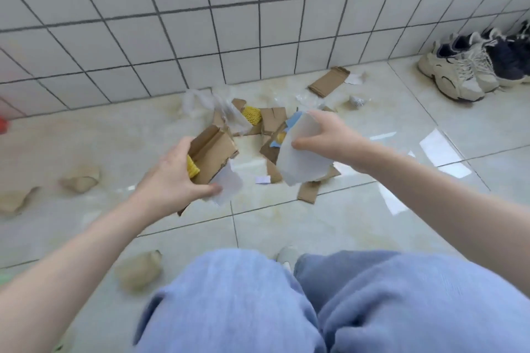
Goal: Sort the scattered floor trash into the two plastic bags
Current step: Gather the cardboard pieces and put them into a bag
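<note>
My left hand (pixel 172 180) grips a bundle above the floor: a folded cardboard piece (pixel 213 156), a yellow foam net (pixel 192 168) and a white paper scrap (pixel 228 185). My right hand (pixel 324 135) holds a white sheet (pixel 304 157) together with a blue scrap (pixel 294 120). Under and behind the hands lies a heap of cardboard pieces (pixel 274 120), another yellow foam net (pixel 251 114) and crumpled clear plastic (pixel 212 107). No plastic bag shows clearly.
A tiled wall (pixel 229 23) closes the far side. More cardboard (pixel 329 82) and a foil ball (pixel 357 101) lie near it. Crumpled brown paper (pixel 81 179) lies left, another wad (pixel 139 269) near my knees. Sneakers (pixel 461 71) stand at the right corner.
</note>
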A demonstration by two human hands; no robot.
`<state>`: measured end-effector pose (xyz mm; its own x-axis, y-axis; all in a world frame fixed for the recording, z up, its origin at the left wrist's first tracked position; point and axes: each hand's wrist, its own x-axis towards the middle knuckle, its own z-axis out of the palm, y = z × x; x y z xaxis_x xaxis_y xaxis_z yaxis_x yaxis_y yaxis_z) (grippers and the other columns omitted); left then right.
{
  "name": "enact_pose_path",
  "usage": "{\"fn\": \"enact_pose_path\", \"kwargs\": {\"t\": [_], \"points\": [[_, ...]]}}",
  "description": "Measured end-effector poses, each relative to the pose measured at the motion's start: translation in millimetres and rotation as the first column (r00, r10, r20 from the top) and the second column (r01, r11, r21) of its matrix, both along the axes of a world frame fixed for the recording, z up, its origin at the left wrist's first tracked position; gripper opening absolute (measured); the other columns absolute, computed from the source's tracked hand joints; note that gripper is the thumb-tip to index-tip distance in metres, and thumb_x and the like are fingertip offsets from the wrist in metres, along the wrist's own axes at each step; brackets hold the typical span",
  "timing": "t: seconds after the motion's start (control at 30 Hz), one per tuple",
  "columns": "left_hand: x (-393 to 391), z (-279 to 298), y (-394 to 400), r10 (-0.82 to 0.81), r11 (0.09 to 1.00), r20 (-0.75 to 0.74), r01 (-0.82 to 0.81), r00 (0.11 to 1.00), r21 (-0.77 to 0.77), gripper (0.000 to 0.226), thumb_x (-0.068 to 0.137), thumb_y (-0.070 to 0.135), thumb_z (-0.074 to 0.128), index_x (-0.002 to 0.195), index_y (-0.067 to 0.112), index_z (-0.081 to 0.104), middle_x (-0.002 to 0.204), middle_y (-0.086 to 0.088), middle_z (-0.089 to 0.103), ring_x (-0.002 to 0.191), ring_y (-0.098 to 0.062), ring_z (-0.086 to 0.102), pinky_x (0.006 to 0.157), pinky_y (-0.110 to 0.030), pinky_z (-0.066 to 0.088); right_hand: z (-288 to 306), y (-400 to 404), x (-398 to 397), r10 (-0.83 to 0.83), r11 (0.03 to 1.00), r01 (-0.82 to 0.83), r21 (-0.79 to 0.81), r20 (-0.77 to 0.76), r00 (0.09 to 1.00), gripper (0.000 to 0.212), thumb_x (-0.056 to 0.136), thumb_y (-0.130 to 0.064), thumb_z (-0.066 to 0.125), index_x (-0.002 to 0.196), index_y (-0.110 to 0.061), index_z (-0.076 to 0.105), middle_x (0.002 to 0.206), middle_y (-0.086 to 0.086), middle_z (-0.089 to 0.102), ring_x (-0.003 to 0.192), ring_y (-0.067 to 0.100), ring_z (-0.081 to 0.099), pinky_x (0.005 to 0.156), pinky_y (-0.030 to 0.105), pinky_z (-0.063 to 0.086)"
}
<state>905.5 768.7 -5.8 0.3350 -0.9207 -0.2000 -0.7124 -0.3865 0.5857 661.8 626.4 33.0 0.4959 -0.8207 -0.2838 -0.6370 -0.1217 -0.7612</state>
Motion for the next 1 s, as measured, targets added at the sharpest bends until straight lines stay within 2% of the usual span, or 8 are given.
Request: {"fn": "enact_pose_path", "kwargs": {"t": [0.1, 0.2, 0.3, 0.43, 0.53, 0.73, 0.87, 1.0], "points": [[32, 34, 43, 0.112, 0.993, 0.026, -0.111, 0.993, -0.047, 0.076, 0.051, 0.050, 0.082, 0.111, 0.041, 0.036, 0.099, 0.005, 0.055, 0.086, -0.022, 0.055, 0.072, -0.040, 0.052, 43, 19, 42, 0.102, 0.993, -0.101, -0.059, 0.012, 0.995, 0.033, 0.084, -0.021, 0.064, 0.116, -0.017, 0.057, 0.107, 0.003, 0.059, 0.092, 0.021, 0.059, 0.072, 0.034, 0.052], [61, 62, 86, 0.243, 0.965, 0.069, -0.234, 0.967, -0.120, 0.079, 0.060, 0.043, 0.085, 0.122, 0.032, 0.038, 0.106, 0.006, 0.054, 0.099, -0.021, 0.051, 0.080, -0.037, 0.045, 80, 45, 85, 0.229, 0.971, -0.225, -0.081, 0.041, 0.973, 0.029, 0.085, -0.017, 0.063, 0.113, -0.018, 0.059, 0.101, 0.002, 0.063, 0.082, 0.014, 0.060, 0.065, 0.029, 0.051], [87, 80, 133, 0.381, 0.915, 0.041, -0.370, 0.924, -0.160, 0.078, 0.060, 0.045, 0.085, 0.120, 0.034, 0.036, 0.104, 0.005, 0.055, 0.100, -0.023, 0.050, 0.082, -0.039, 0.044, 106, 73, 128, 0.347, 0.935, -0.343, -0.084, 0.029, 0.937, 0.027, 0.084, -0.016, 0.063, 0.110, -0.019, 0.061, 0.101, 0.002, 0.067, 0.090, 0.019, 0.065, 0.074, 0.036, 0.056], [117, 94, 200, 0.546, 0.828, -0.009, -0.541, 0.838, -0.145, 0.076, 0.058, 0.056, 0.082, 0.111, 0.038, 0.032, 0.093, 0.007, 0.053, 0.093, -0.024, 0.053, 0.075, -0.039, 0.045, 129, 117, 190, 0.475, 0.875, -0.469, -0.121, 0.018, 0.880, 0.023, 0.084, -0.022, 0.064, 0.106, -0.021, 0.059, 0.096, -0.001, 0.064, 0.086, 0.016, 0.064, 0.063, 0.028, 0.054], [133, 100, 248, 0.670, 0.736, -0.009, -0.667, 0.742, -0.116, 0.084, 0.062, 0.063, 0.075, 0.126, 0.032, 0.031, 0.098, 0.004, 0.055, 0.093, -0.025, 0.052, 0.073, -0.038, 0.039, 135, 155, 236, 0.567, 0.814, -0.561, -0.150, 0.002, 0.824, 0.015, 0.085, -0.023, 0.061, 0.099, -0.021, 0.057, 0.092, -0.001, 0.062, 0.081, 0.018, 0.063, 0.063, 0.028, 0.053], [159, 97, 321, 0.774, 0.632, 0.088, -0.773, 0.627, -0.048, 0.078, 0.062, 0.091, 0.040, 0.105, 0.025, 0.035, 0.089, -0.005, 0.058, 0.084, -0.030, 0.053, 0.068, -0.039, 0.038, 128, 236, 306, 0.695, 0.714, -0.693, -0.094, -0.024, 0.719, 0.017, 0.085, -0.022, 0.055, 0.100, -0.015, 0.056, 0.092, 0.004, 0.062, 0.077, 0.019, 0.061, 0.061, 0.028, 0.050], [167, 83, 354, 0.833, 0.548, 0.106, -0.836, 0.543, -0.033, 0.069, 0.080, 0.073, 0.027, 0.109, 0.012, 0.041, 0.089, -0.014, 0.060, 0.088, -0.036, 0.056, 0.072, -0.041, 0.041, 116, 274, 337, 0.750, 0.659, -0.751, -0.047, -0.027, 0.660, 0.021, 0.084, -0.017, 0.056, 0.103, -0.011, 0.060, 0.101, 0.010, 0.066, 0.089, 0.027, 0.066, 0.074, 0.036, 0.055], [178, 62, 380, 0.878, 0.475, -0.059, -0.880, 0.476, -0.021, 0.051, 0.091, 0.059, 0.041, 0.105, 0.011, 0.051, 0.098, -0.013, 0.062, 0.095, -0.035, 0.060, 0.084, -0.048, 0.050, 104, 294, 354, 0.783, 0.619, -0.785, -0.017, -0.064, 0.619, 0.024, 0.085, -0.019, 0.061, 0.107, -0.011, 0.060, 0.105, 0.009, 0.065, 0.094, 0.026, 0.064, 0.077, 0.036, 0.054]]}}
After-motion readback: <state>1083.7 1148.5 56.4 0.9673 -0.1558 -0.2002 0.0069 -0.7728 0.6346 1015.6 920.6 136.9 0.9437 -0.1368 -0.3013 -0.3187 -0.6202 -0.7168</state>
